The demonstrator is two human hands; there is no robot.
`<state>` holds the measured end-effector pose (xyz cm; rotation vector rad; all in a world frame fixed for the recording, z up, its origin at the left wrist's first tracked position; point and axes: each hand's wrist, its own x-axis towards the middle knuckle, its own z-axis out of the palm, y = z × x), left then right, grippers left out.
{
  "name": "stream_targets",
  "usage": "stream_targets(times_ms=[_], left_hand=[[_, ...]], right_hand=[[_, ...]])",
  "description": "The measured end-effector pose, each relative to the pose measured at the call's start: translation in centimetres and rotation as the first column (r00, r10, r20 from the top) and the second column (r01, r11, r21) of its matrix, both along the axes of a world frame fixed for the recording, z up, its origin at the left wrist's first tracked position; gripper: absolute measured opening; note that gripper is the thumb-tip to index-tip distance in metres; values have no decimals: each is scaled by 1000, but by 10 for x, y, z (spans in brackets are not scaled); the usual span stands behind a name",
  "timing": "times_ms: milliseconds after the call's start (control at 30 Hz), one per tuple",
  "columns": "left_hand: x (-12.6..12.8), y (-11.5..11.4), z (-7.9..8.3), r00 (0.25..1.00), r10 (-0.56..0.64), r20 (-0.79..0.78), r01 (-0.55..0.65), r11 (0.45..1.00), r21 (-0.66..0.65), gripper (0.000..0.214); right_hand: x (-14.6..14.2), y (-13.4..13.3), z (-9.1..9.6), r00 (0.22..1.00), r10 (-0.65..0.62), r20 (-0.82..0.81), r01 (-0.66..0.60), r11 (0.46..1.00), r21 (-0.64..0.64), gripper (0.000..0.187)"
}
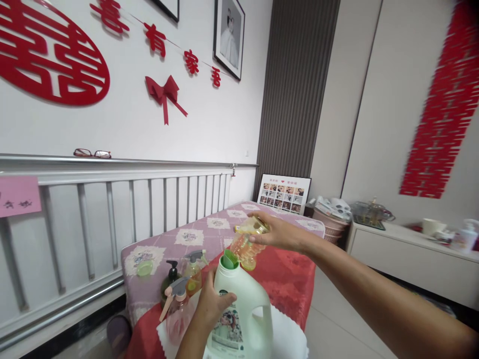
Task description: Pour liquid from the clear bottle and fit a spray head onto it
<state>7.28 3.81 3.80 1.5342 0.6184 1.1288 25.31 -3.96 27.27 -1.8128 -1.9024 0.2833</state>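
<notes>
My left hand grips the side of a pale green detergent jug, just below its neck. The jug stands upright on a white scalloped mat, uncapped, with a green pouring spout in its mouth. Above and behind it, my right hand is closed round a clear plastic bottle, tilted down towards the spout. Whether liquid is flowing I cannot tell. Left of the jug stand a pink spray bottle, a yellowish spray bottle and a dark pump bottle.
A light green cap lies on the purple patterned tablecloth, partly covered by a red cloth. A white railing runs along the left. At the right are a pink basket and a white cabinet bearing cups and bottles.
</notes>
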Motion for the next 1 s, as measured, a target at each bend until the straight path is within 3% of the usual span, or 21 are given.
stream_targets(times_ms=[333,500,767,1000], left_hand=[[2,3,-3,1000,14,7,-14,1000,-14,81],[3,4,-3,1000,8,8,-7,1000,-18,85],[1,4,-6,1000,6,-30,-6,1000,3,92],[1,4,-6,999,-12,-42,10,999,-38,97]], right_hand=[[-42,-2,17,966,69,248,-72,997,1,87],[-44,-10,20,954,64,293,-76,997,31,85],[-14,-17,5,997,22,79,-27,997,68,81],[28,-21,-35,946,-99,-307,130,988,83,76]])
